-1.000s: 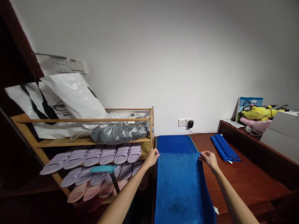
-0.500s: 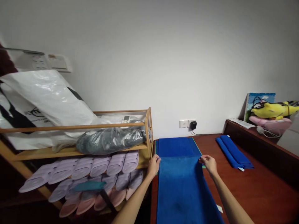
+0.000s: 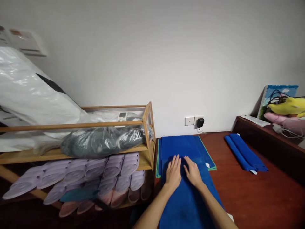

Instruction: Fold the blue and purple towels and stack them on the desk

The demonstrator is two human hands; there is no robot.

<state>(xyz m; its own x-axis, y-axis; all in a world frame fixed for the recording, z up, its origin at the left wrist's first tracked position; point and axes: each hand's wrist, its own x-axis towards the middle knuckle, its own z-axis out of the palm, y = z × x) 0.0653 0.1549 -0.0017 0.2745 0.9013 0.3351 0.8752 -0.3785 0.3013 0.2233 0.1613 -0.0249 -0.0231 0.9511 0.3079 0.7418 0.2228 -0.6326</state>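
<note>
A long blue cloth [image 3: 183,203] stretches from the near side over the reddish-brown table, its far part lying on other blue cloth with green edging [image 3: 209,160]. My left hand [image 3: 173,173] rests flat on the long cloth, fingers stretched out. Close beside it, my right hand [image 3: 192,173] also lies on the cloth with its fingers extended. Neither hand grips anything. To the right, a folded blue cloth [image 3: 245,152] with a white tag lies apart on the table.
Left of the table stands a wooden shoe rack [image 3: 148,136] with several lilac slippers [image 3: 113,167], a plastic-wrapped dark bundle [image 3: 105,141] and a white remote [image 3: 122,117]. A black plug [image 3: 200,122] sits in the wall socket. A yellow plush toy [image 3: 289,106] is on the raised ledge.
Both hands have let go of the cloth's far corners and moved inward, now lying flat on it. The cloth's far end has come down onto the layer beneath. The view has shifted slightly.
</note>
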